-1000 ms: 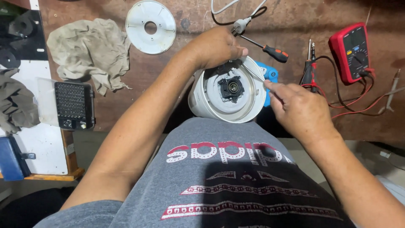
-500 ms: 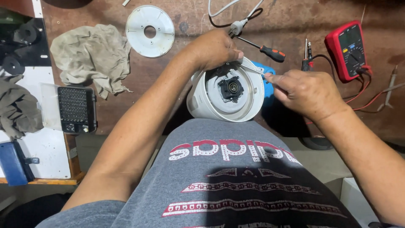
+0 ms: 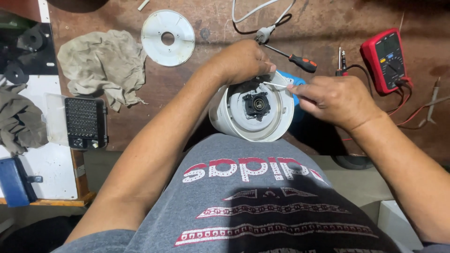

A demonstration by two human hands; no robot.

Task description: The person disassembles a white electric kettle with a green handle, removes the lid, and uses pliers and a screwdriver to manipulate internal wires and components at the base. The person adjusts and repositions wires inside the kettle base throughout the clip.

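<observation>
Against the person's lap at the brown wooden desk edge, a white round appliance base, black fitting inside, is gripped by the left hand while the right hand pinches a thin white wire over it.

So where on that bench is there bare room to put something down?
Bare wood lies between the white disc and the screwdriver, and below the rag, right of the bit case. It is crowded around the white housing, where both hands work, and by the red meter with its leads.
</observation>
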